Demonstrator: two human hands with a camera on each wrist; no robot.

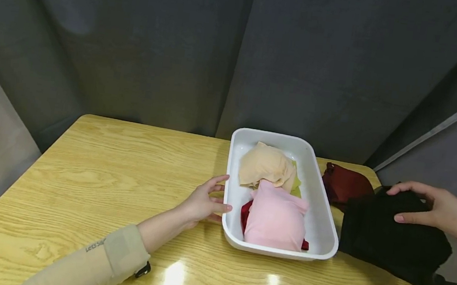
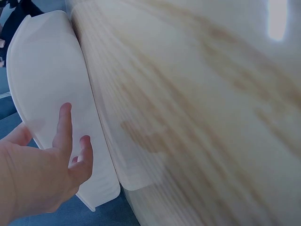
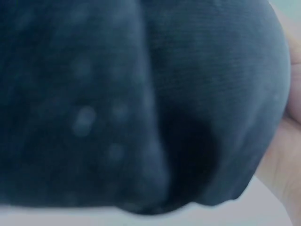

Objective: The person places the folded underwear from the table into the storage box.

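In the head view my right hand (image 1: 438, 211) grips a black bra (image 1: 392, 234) above the table's right side. The right wrist view is mostly filled by this bra's dark cup (image 3: 216, 70), with part of the hand at the right edge. My left hand (image 1: 204, 201) touches the left side of a white tray (image 1: 320, 230) with loosely spread fingers. Inside the tray lie a pink bra (image 1: 276, 219), a folded beige one (image 1: 266, 166), and partly covered red (image 1: 244, 216) and yellow-green (image 1: 296, 184) pieces. A dark red bra (image 1: 345, 183) sits right of the tray, partly behind the black one.
The wooden table (image 1: 121, 177) extends to the left and front of the tray. Dark grey curtains (image 1: 171, 50) hang behind it, and a grey panel (image 1: 446, 150) stands at the right.
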